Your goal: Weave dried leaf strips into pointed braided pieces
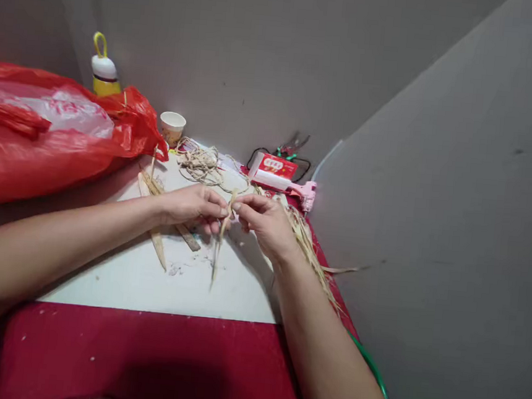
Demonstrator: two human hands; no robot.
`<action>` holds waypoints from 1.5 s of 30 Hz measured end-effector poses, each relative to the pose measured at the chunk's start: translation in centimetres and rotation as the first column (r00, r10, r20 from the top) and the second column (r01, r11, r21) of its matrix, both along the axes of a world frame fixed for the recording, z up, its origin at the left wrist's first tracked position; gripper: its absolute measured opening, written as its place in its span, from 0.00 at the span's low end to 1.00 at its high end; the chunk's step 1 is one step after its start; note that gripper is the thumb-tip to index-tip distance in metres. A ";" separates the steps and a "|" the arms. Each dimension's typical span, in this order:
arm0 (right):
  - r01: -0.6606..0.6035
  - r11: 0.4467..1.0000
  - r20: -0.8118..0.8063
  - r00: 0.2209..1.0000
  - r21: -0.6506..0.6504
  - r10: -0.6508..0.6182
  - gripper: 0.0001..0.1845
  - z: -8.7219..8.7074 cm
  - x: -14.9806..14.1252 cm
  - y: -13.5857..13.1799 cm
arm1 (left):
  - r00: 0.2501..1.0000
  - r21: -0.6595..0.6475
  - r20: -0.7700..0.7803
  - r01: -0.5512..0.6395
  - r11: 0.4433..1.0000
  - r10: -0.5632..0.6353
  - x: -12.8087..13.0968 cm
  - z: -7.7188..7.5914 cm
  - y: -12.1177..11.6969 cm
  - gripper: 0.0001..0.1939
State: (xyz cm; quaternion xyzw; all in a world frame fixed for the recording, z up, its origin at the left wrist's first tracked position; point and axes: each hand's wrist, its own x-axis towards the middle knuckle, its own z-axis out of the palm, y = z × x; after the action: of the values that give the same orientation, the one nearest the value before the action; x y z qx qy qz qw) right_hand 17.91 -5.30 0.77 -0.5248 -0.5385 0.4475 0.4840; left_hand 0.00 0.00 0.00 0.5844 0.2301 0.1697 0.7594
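Observation:
Between my two hands is a thin, pale strip of dried plant fibre [217,248], its loose end hanging down over a white board [114,285]. My left hand [196,207] pinches it between thumb and fingers. Close beside, my right hand [261,221] pinches the upper part of the same strip. Behind the hands a coil of twisted cord [199,164] lies in a loose heap. Under my left wrist are flat dried strips [158,251]. A bundle of straw-like fibres [311,247] lies to the right, partly hidden by my right forearm.
A large red plastic bag [64,160] fills the left side. Behind it stands a yellow and white bottle [104,75], near a paper cup [172,126]. At the back are a red and white box [273,166] and a pink object [308,196]. Grey walls close in behind and right.

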 end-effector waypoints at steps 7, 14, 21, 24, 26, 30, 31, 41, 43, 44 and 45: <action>0.023 1.000 -0.052 0.998 0.006 -0.022 0.12 -0.1 -0.3 -0.1 | 0.970 0.101 -0.015 -0.241 0.965 0.244 0.6 0.5 -0.9 0.12; -0.001 0.999 -0.129 0.992 -0.054 -0.006 0.14 -0.1 -0.6 -0.2 | 0.961 0.100 0.001 -0.276 0.956 0.277 0.7 0.4 -0.8 0.06; 0.007 0.999 -0.197 0.980 -0.042 -0.015 0.14 -0.1 -0.4 -0.2 | 0.973 0.104 0.008 -0.230 0.968 0.230 0.5 0.3 -0.9 0.09; 0.005 0.999 -0.191 0.982 -0.032 -0.011 0.14 -0.4 -0.4 -0.1 | 0.968 0.127 0.012 -0.250 0.960 0.250 0.6 0.4 -1.1 0.11; 0.008 1.000 -0.186 0.982 -0.025 -0.012 0.14 -0.5 -0.5 0.0 | 0.964 0.139 0.014 -0.266 0.954 0.267 0.6 0.5 -1.1 0.11; 0.028 0.999 -0.184 0.982 -0.033 -0.033 0.16 -0.5 -0.5 0.0 | 0.969 0.131 0.024 -0.245 0.961 0.244 0.6 0.4 -0.8 0.09; 0.029 0.999 -0.183 0.982 -0.036 -0.035 0.16 -0.4 -0.5 -0.1 | 0.972 0.129 0.028 -0.237 0.963 0.235 0.5 0.4 -0.7 0.08; 0.007 0.999 -0.084 0.996 -0.047 -0.011 0.17 -0.4 -0.7 -0.2 | 0.944 0.170 0.020 -0.327 0.929 0.329 0.6 0.6 -1.1 0.04; 0.008 0.999 -0.071 0.997 -0.047 -0.011 0.15 -0.4 -0.6 -0.2 | 0.943 0.181 0.027 -0.330 0.926 0.331 0.6 0.6 -1.2 0.04; 0.007 0.999 -0.071 0.997 -0.050 -0.010 0.14 -0.4 -0.5 -0.2 | 0.942 0.186 0.031 -0.334 0.924 0.334 0.6 0.6 -1.2 0.04; 0.006 0.998 -0.071 0.997 -0.055 -0.010 0.14 -0.3 -0.5 -0.2 | 0.940 0.190 0.036 -0.339 0.921 0.339 0.6 0.6 -1.2 0.04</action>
State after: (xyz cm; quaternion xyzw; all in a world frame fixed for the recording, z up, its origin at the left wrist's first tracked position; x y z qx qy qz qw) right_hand 17.41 -5.45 0.43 -0.5236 -0.5063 0.4785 0.4904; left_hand 0.63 -1.20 0.62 0.6067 0.3093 0.3206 0.6584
